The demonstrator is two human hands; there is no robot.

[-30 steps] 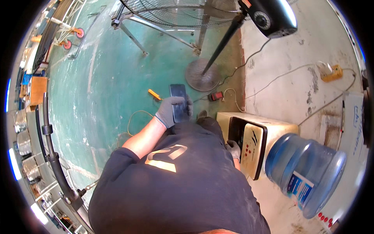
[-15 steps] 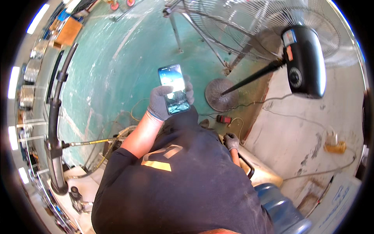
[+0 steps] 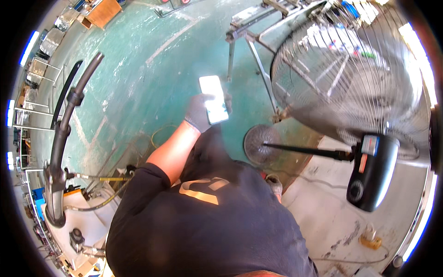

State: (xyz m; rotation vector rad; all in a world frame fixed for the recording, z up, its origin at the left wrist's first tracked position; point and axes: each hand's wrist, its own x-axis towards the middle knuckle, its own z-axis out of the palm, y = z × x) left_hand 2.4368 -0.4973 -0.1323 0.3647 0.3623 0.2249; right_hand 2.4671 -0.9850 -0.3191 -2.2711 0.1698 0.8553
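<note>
A smartphone (image 3: 212, 99) with a glaring bright screen is held up in front of my body. My left hand (image 3: 199, 113), in a grey glove, wraps round it from behind, its thumb lying across the screen and its fingertips showing at the right edge. The glare washes out what the screen shows. Low at my right side, my right hand (image 3: 274, 184) wears a grey glove too. Its fingers look curled, and the dark shirt (image 3: 207, 221) partly covers it. Whatever lies inside those fingers is hidden.
A large pedestal fan (image 3: 373, 171) stands at the right, its round base (image 3: 262, 144) on the green floor. Beyond it is a metal frame stand (image 3: 258, 60). On the left rises a dark curved handle (image 3: 62, 152) with hoses. A yellow power socket (image 3: 370, 240) lies at the lower right.
The view has turned, so the fan fills more of the right side. The phone screen now glares white. My left hand keeps its grip, and my right hand appears lower, more covered by the shirt.
</note>
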